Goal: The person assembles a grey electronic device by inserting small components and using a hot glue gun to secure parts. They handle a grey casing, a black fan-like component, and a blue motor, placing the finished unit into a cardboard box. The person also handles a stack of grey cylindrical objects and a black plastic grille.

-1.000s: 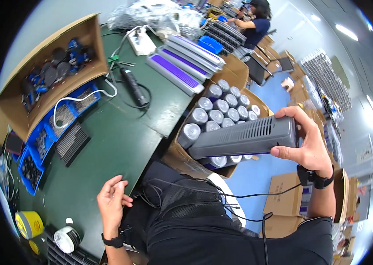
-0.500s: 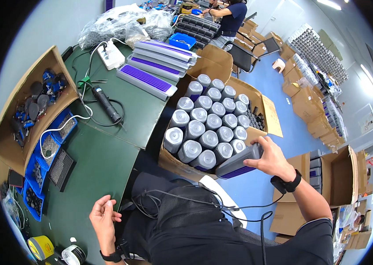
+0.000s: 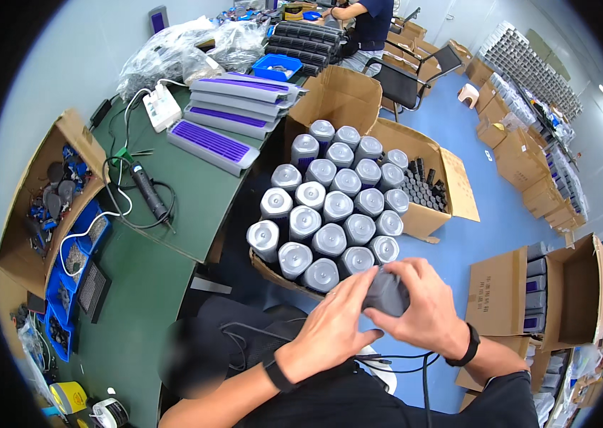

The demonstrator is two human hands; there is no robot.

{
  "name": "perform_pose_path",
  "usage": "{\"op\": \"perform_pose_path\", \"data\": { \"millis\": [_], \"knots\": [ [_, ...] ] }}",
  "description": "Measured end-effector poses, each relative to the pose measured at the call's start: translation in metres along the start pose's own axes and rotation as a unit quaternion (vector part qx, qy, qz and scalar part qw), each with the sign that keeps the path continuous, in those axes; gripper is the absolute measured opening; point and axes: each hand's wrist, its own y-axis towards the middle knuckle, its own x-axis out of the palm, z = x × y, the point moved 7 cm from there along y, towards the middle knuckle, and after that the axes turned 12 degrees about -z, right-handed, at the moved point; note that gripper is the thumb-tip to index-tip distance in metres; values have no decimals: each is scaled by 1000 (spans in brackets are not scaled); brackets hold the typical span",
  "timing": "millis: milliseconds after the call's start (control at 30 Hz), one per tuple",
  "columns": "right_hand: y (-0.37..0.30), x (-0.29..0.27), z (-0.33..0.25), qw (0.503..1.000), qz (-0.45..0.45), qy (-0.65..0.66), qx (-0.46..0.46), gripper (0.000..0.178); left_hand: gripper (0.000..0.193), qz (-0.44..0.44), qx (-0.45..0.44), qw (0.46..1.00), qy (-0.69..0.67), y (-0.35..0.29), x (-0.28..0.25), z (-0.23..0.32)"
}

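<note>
My right hand (image 3: pixel 430 308) grips a long grey plastic housing (image 3: pixel 387 294) by its dark capped end, thumb and fingers curled round it. From the other side my left hand (image 3: pixel 326 328) presses its fingers and thumb against the same housing. The housing's lower part is hidden by my hands. It is held at the near right corner of an open cardboard box (image 3: pixel 337 96). Inside the box, several grey housings (image 3: pixel 329 240) stand upright in close rows, their rounded ends facing up.
On the green table (image 3: pixel 127 289) at left lie purple-slotted grey housings (image 3: pixel 212 143), a black cylindrical tool (image 3: pixel 148 191), a white power strip (image 3: pixel 162 107), blue bins (image 3: pixel 59 335) and a parts carton (image 3: pixel 12 246). Another carton (image 3: pixel 458 185) holds black pieces. A person (image 3: pixel 373 28) works beyond, near a black chair (image 3: pixel 401 89).
My left hand has come from the table edge across to the housing. My right hand has brought the housing nearer to me and tilted its end up toward my view.
</note>
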Motion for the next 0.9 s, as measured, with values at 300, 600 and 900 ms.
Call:
{"op": "perform_pose_path", "data": {
  "millis": [300, 600, 900],
  "knots": [
    [-29, -9, 64, 911, -28, 400, -93, 89, 98, 67, -20, 996, 60, 26, 30, -1],
    [-48, 219, 205, 605, -54, 737, 296, 66, 108, 93, 2, 992, 84, 19, 39, -4],
    [-24, 253, 174, 410, -137, 834, 342, 108, 102, 45, 15, 996, 75, 24, 56, -7]
  ]
}}
